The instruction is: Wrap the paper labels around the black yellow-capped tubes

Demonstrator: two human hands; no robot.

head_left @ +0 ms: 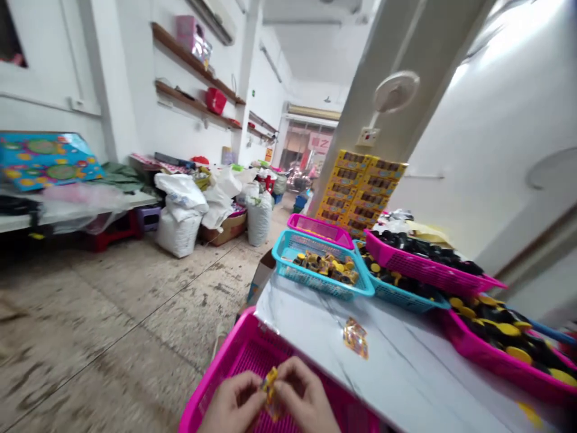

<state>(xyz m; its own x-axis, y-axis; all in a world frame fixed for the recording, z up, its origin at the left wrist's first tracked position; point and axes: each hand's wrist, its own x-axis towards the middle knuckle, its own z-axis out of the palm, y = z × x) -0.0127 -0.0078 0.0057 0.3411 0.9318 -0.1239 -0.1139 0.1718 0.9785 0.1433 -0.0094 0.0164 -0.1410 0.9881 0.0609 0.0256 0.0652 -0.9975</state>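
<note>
Bare tabletop [406,361] ahead; baskets [324,270] block far edge.

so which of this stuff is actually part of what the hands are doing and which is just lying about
In hand: left hand, right hand, the small yellow packet pinched between them, the pink basket beneath; likely the loose packet on the table.
Lying about: white sacks, stacked yellow boxes, wall shelves.

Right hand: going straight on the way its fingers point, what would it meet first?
The right hand points inward, so it would likely press the small yellow piece it pinches, then the left hand just beyond; blur hides detail.
</note>
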